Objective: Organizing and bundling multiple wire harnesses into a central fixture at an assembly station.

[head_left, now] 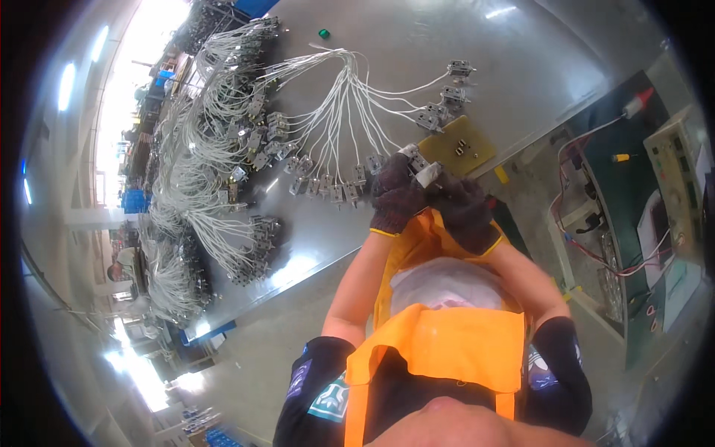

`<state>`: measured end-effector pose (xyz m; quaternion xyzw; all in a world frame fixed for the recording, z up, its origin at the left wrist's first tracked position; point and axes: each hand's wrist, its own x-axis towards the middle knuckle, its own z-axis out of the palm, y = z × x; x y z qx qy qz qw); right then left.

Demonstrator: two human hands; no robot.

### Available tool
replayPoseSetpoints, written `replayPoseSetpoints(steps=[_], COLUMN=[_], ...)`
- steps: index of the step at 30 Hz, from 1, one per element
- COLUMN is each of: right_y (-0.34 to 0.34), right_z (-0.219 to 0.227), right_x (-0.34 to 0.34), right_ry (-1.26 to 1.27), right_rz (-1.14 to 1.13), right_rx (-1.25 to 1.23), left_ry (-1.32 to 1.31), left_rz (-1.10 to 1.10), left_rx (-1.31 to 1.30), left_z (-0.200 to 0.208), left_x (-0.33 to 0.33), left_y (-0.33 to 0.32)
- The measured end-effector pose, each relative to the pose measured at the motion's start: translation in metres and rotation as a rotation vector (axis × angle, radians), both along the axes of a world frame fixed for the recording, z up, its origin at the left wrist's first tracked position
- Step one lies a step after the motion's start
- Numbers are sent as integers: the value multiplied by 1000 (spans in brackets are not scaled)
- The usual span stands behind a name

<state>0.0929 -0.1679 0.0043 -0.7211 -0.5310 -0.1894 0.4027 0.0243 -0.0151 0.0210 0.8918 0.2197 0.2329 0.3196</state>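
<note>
Hands: left hand (pixel 395 195), right hand (pixel 467 214) | silvery metal part (pixel 427 175) | between their fingertips

Boxy silver metal part (pixel 412 154) gripped in L hand (pixel 395 192), tilted, by near edge of worktop (pixel 402 41); whitish block (pixel 428 175) sits btwn it & R hand (pixel 465 212), can't tell if joined. Similar silver blocks (pixel 335 190) on white cables (pixel 344 104) lie fanned in an arc, cables bunched farther from near edge. Yellow board (pixel 484 138) lies flat along same edge, just beyond hands, w/ a few small metal pcs (pixel 465 149) clustered approx. mid-board.
</note>
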Motion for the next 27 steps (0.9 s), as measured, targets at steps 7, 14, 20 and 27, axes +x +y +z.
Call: replayPoseSetpoints(steps=[7, 14, 20, 27], right_y=[-6, -11, 24, 0], right_z=[20, -10, -14, -16], right_x=[-16, -15, 35, 27], right_ry=[1551, 2162, 1819, 1597], right_rz=[135, 527, 360, 200], right_rx=[116, 463, 548, 290], left_ry=[-73, 49, -271, -156], left_rz=[-149, -123, -55, -19], left_rx=[214, 108, -898, 254], left_z=[4, 10, 10, -17], left_x=[-5, -16, -20, 5], left_y=[0, 0, 2, -9])
